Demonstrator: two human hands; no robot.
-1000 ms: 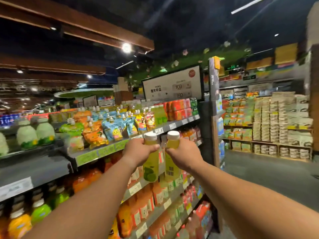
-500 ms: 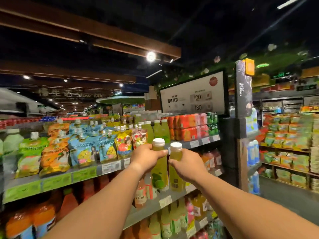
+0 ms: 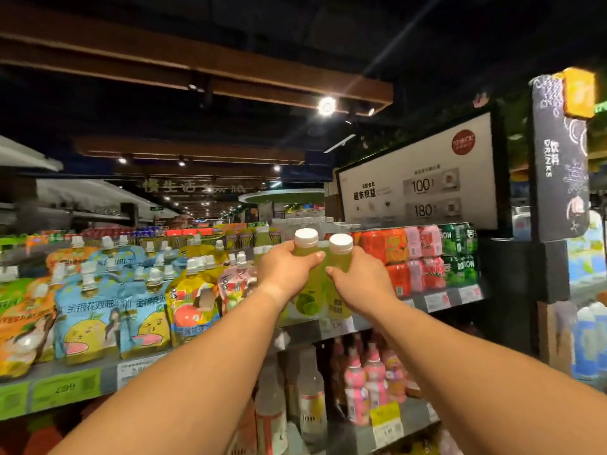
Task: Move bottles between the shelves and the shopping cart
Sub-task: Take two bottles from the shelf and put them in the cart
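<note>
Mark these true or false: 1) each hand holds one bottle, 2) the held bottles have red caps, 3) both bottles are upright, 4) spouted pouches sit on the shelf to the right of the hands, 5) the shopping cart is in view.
1. True. The left hand grips the left bottle and the right hand grips the right bottle.
2. False. Both caps are white.
3. True. Both stand roughly upright, caps up, side by side at the top shelf.
4. False. The spouted pouches are to the left; canned drink packs are to the right.
5. False. No cart shows in this view.
</note>
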